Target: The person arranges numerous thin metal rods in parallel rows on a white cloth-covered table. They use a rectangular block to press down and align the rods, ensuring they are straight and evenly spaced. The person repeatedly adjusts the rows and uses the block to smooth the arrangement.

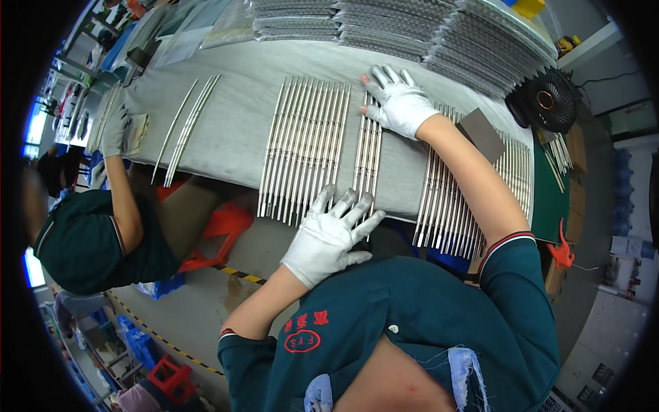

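Note:
My left hand (pixel 325 242), in a white glove, lies with fingers spread over the near ends of slim silvery metal rods at the table's front edge. My right hand (pixel 398 101) is gloved too, with its thumb and one fingertip bare. Its fingers are stretched apart by the far end of a narrow group of rods (pixel 367 154), which runs between both hands. Left of that group, a wider row of rods (pixel 302 137) lies side by side. Another row of rods (pixel 446 206) sits to the right, partly hidden under my right forearm. Neither hand is closed around a rod.
Plastic-wrapped stacks (pixel 391 31) line the table's far side. A dark grey block (pixel 482 134) rests on the right row, near a black fan (pixel 549 101). At left, a co-worker's gloved hand (pixel 115 130) touches other rods; a few loose rods (pixel 192 130) lie between us.

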A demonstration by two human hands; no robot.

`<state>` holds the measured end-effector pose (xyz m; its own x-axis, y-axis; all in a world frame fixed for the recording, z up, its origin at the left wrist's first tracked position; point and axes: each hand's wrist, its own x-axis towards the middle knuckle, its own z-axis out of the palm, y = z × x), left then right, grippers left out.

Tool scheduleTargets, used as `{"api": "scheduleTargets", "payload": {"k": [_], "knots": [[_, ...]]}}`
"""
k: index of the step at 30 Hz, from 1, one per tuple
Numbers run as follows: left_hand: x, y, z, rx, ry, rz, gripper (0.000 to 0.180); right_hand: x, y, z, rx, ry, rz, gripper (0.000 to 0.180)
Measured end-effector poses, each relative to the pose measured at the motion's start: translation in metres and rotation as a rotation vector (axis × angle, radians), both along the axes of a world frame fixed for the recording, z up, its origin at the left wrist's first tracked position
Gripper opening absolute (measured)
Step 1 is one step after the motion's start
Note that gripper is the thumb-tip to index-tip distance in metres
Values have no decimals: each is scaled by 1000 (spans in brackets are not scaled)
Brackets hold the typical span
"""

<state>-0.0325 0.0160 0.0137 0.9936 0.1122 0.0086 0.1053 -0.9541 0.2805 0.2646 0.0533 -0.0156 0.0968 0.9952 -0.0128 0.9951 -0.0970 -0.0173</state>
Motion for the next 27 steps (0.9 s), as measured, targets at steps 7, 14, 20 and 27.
{"api": "scheduleTargets", "payload": {"k": [7, 14, 20, 27], "knots": [[15, -5, -5, -22, -23, -141, 70, 16, -22, 10, -61, -62, -32, 77], [-8, 2, 5, 12, 6, 4, 70, -6, 6, 2, 19, 14, 11, 76], [-19, 8, 7, 51, 59, 64, 72, -19, 21, 3, 45, 54, 31, 76], [-3, -1, -6, -18, -85, -133, 68, 5, -10, 16, -67, 1, -31, 79]]}}
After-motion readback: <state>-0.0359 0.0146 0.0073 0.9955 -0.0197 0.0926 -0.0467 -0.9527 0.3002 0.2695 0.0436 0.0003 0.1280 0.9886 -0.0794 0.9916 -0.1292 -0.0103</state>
